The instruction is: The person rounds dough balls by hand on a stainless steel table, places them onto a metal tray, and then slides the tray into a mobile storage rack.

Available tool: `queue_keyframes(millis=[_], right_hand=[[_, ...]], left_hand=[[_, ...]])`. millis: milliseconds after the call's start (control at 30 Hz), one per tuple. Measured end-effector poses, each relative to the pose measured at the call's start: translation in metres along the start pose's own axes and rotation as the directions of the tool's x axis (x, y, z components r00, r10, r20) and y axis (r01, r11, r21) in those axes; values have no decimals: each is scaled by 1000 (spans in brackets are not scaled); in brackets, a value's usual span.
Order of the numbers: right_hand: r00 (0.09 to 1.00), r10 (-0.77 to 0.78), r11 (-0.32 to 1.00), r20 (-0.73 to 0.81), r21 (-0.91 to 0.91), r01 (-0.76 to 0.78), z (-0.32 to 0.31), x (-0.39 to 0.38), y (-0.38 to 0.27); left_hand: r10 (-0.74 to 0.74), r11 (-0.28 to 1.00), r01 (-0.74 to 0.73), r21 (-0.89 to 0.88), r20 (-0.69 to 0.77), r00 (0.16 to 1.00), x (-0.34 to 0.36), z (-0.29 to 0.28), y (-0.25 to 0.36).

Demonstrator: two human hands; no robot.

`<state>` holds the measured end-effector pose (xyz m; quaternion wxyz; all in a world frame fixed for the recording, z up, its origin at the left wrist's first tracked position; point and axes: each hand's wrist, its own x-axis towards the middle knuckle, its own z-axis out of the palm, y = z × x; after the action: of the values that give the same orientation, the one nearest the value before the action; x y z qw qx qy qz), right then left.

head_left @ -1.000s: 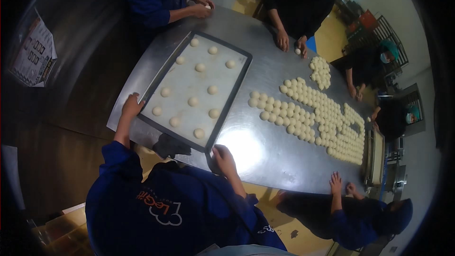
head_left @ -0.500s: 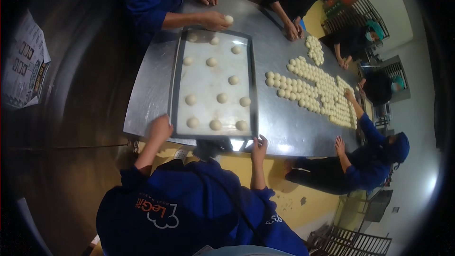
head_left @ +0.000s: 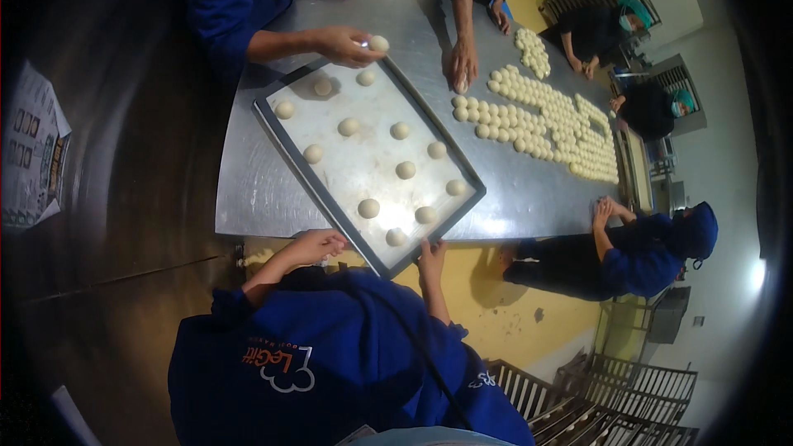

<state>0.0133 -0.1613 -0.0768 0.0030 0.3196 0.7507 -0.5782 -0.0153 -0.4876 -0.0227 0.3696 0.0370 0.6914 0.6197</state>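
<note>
A baking tray (head_left: 351, 167) with a dark rim and pale lining lies turned at an angle on the steel table, its near corner sticking out past the front edge. Several round dough balls (head_left: 369, 208) are spread apart on it. My right hand (head_left: 431, 263) grips the rim just right of that near corner. My left hand (head_left: 318, 246) is beside the tray's left rim, fingers loosely extended and holding nothing; whether the fingertips touch the rim is hard to see. At the tray's far end, a co-worker's hand (head_left: 343, 45) holds a dough ball (head_left: 378, 44).
The steel table (head_left: 264, 190) carries a large block of dough balls (head_left: 541, 128) on the right. Another co-worker's hand (head_left: 464, 64) reaches to its left end. A person in blue (head_left: 652, 252) stands at the right; racks (head_left: 628, 388) stand behind at lower right.
The tray has turned from square to slanted, its near corner coming toward me. My left hand has moved right and off its earlier corner. A dark-sleeved co-worker's hand has reached to the dough rows.
</note>
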Motion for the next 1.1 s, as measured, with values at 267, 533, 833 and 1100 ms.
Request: queue_keyframes(millis=[267,533,833,1100], right_hand=[[986,-87,996,-140,-33,83,8,-17,-19],[943,-200,974,-265,-162,161,12,12,9],[932,-240,958,-272,-219,182,23,20,-6],[932,-267,913,-246,-375,163,53,19,-50]], left_hand=[[337,900,-162,404,-411,847,10,-78,30],[711,581,-111,806,-436,551,142,-97,98],[449,665,-55,745,-340,827,167,-112,112],[530,593,-85,801,-308,790,156,-120,73]])
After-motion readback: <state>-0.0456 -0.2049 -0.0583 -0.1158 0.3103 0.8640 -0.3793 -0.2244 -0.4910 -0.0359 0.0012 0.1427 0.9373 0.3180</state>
